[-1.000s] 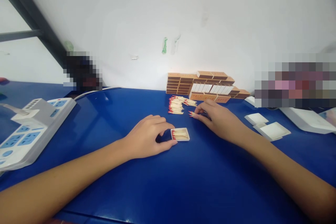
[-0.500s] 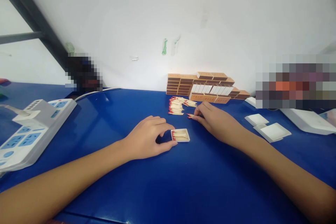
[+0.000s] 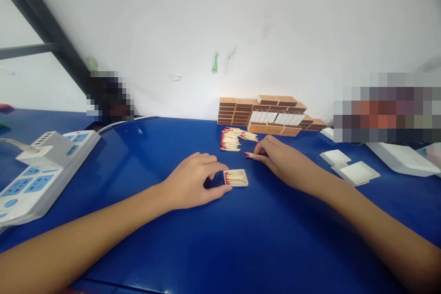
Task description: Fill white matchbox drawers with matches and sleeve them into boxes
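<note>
A small white matchbox tray [image 3: 244, 184] lies on the blue table, with several red-tipped matches [image 3: 235, 178] inside it. My left hand [image 3: 195, 181] grips the tray's left end between thumb and index finger. To the upper right of the tray, my right hand [image 3: 275, 158] pinches a few matches [image 3: 250, 155], their red heads pointing left and their other ends hidden by the fingers. Just beyond these, a loose pile of matches [image 3: 230, 140] rests on the table, most heads facing left.
Stacked brown matchboxes [image 3: 258, 112] stand along the wall behind the pile. At right lie white empty trays [image 3: 358, 173] and a white object [image 3: 401, 158]. A white power strip [image 3: 44, 177] with a plugged-in cord occupies the left side of the blue table [image 3: 220, 243].
My right hand has shifted very slightly, and the matches pinched in it show a little more clearly. My left hand keeps its hold on the tray.
</note>
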{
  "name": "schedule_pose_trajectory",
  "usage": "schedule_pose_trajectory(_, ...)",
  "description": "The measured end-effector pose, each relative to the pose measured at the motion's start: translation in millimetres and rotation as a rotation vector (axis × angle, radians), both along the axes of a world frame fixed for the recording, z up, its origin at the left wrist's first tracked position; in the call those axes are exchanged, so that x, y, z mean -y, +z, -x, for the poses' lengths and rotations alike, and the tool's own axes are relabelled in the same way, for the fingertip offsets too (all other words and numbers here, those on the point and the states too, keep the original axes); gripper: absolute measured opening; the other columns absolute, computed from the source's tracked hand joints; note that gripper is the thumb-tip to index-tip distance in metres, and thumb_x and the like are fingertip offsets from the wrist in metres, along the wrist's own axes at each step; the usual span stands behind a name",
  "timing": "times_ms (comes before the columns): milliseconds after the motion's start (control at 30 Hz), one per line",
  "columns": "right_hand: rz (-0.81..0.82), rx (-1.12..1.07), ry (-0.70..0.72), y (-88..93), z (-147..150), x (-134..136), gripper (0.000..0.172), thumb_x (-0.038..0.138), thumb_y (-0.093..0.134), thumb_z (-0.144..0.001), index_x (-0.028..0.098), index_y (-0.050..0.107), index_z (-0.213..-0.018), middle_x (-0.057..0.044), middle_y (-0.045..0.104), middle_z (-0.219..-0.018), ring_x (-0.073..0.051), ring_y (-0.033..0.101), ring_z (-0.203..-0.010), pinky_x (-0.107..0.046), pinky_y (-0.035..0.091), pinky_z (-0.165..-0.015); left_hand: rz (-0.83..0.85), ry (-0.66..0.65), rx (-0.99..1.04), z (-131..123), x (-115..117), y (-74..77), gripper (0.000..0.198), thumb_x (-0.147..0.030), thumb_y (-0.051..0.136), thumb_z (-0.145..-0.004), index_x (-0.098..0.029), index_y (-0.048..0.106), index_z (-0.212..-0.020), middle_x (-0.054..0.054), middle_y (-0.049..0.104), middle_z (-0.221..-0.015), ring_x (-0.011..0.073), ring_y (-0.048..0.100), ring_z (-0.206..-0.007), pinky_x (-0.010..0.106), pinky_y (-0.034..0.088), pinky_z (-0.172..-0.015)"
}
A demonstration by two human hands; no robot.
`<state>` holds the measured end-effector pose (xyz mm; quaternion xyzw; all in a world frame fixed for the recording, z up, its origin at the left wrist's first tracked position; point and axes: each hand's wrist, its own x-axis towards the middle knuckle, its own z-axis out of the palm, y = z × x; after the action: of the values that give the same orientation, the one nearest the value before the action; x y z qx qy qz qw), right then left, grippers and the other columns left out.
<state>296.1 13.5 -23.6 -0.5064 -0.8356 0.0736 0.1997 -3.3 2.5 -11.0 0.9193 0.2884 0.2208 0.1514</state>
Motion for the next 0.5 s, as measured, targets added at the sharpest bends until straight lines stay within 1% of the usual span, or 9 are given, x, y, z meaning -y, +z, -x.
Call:
schedule_pose_trajectory(167,-0.011,0.012,-0.014,-1.4,0.8,0.3,0.026,0.046,0.048,-0.107,0.024,0.056,-0.095,-0.008,0.064,-0.099,-0.023,0.066,-0.080,-0.038,0.053,-0.070,-0.006,-0.002,0.003,-0.5,-1.1,0.4,0.031,-0.042,0.072,-0.096,-0.022,0.073,-0.121,-0.002,0.060,-0.079,0.0154,0.060,-0.074,0.034,0.044,-0.078)
schedule_pose_trajectory(300,0.014,0.026,-0.017,1.3,1.2,1.3,0.027,0.046,0.047,-0.107,0.024,0.056,-0.096,-0.008,0.065,-0.101,-0.022,0.065,-0.078,-0.036,0.052,-0.069,-0.006,-0.005,0.005,-0.8,-1.3,-0.3,0.031,-0.042,0.073,-0.096,-0.023,0.073,-0.121,-0.003,0.060,-0.079,0.0151,0.060,-0.074,0.034,0.044,-0.078)
schedule_pose_trajectory(500,0.014,0.042,0.010,4.0,0.4,2.0,0.027,0.044,0.046,-0.108,0.022,0.057,-0.096,-0.009,0.064,-0.103,-0.022,0.065,-0.083,-0.036,0.051,-0.074,-0.014,-0.002,0.006,-0.8,-1.6,-1.5,0.031,-0.043,0.073,-0.096,-0.023,0.073,-0.121,-0.002,0.061,-0.079,0.0152,0.060,-0.074,0.034,0.043,-0.077)
